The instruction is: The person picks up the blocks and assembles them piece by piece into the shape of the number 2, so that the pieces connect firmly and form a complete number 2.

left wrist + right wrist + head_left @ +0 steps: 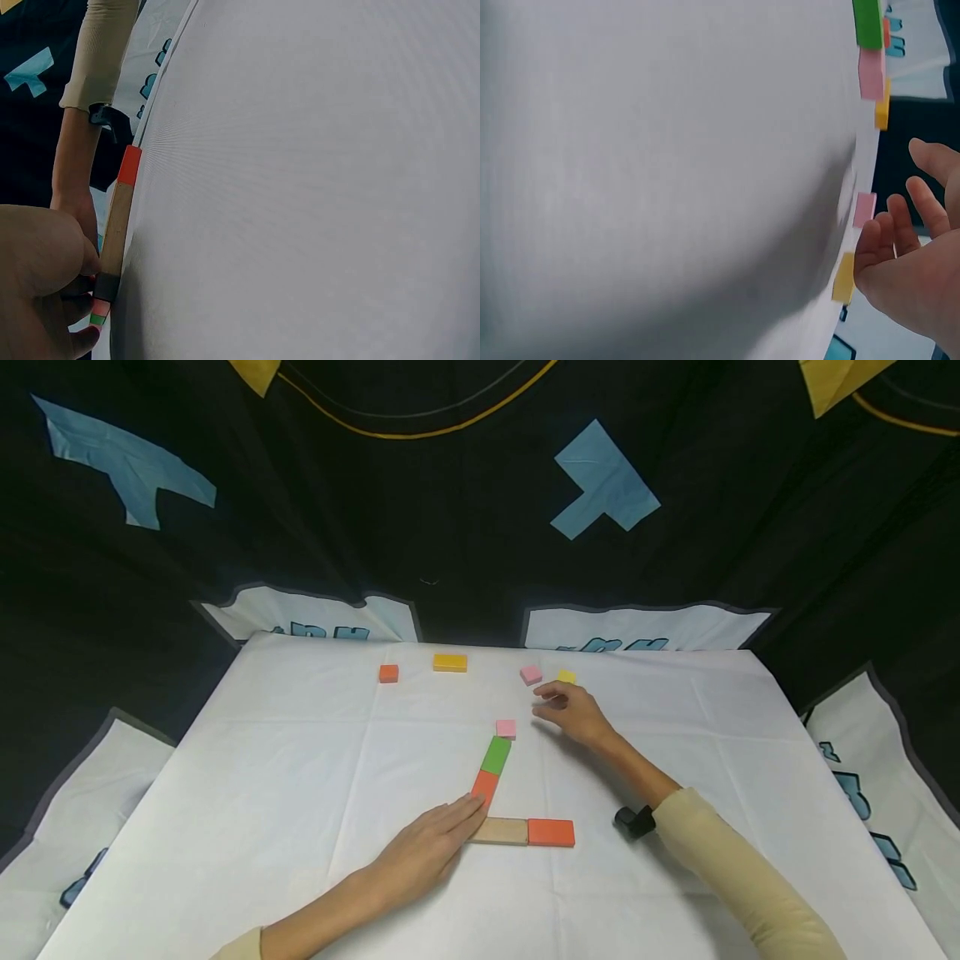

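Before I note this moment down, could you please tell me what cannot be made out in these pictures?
Head view: left end of the wooden block, behind the left hand.
Head view: part of the small yellow block, behind the right hand.
Right wrist view: one end of the green block, past the top edge.

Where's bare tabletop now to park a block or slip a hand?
The white table lies bare left of the left hand and far orange block, and right of the right sleeve. It's crowded near the right hand, by the yellow block and far pink block, and at the left hand, by the wooden block.
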`<state>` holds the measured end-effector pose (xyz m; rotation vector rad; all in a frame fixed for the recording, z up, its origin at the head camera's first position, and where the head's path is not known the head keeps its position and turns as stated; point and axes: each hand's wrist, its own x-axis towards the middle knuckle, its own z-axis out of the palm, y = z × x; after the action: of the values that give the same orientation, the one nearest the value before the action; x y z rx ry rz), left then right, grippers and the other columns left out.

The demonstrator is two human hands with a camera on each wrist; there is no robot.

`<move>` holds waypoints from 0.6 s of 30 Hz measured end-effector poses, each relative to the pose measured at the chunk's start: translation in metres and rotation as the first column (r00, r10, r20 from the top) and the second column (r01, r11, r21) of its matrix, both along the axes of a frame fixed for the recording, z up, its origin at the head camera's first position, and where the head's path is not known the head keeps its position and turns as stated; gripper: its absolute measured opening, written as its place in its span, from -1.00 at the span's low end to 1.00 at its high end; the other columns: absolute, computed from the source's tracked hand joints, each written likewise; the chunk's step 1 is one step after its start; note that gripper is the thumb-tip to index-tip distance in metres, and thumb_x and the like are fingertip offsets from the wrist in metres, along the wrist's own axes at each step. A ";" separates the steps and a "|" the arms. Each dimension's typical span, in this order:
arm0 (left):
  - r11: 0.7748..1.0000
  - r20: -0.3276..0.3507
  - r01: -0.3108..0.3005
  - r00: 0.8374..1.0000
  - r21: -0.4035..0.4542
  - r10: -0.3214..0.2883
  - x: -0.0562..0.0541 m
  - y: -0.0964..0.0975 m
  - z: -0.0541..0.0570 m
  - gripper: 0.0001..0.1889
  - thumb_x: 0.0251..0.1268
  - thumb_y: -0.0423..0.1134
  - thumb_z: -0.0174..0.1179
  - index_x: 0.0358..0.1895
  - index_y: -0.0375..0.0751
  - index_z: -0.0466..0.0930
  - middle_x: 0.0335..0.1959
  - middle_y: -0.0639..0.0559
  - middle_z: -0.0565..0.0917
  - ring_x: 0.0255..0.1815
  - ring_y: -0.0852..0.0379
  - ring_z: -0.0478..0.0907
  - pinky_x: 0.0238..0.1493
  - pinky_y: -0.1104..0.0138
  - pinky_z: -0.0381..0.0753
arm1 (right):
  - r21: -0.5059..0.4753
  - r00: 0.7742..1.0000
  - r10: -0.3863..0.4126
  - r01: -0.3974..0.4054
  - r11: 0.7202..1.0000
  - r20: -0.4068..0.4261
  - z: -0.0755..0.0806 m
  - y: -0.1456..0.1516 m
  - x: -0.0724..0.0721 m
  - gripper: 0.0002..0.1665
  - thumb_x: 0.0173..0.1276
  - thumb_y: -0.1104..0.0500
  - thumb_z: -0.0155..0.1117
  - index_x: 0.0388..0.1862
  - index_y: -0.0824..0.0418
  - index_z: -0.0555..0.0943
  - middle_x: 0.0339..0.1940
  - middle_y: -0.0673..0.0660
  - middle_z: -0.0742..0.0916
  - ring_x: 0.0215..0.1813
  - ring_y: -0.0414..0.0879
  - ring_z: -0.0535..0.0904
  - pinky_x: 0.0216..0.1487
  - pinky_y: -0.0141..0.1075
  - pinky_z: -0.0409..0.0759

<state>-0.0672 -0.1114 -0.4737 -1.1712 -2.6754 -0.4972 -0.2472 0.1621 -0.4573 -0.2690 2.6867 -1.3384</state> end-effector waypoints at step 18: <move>0.999 0.085 -0.021 0.996 -0.039 0.024 0.001 0.001 0.003 -0.47 0.35 -0.44 0.19 0.39 -0.34 0.43 0.42 -0.15 0.42 0.43 -0.03 0.34 0.32 0.12 0.45 | 0.013 0.989 -0.145 0.145 0.989 -0.003 -0.002 0.036 -0.031 -0.49 0.38 0.19 0.35 0.29 0.19 0.56 0.36 0.25 0.48 0.29 0.18 0.41 0.19 0.01 0.54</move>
<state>-0.0663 -0.1104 -0.4710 -1.1541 -2.7786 -0.5057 -0.2784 0.1985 -0.4594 -0.0751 2.7623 -1.3583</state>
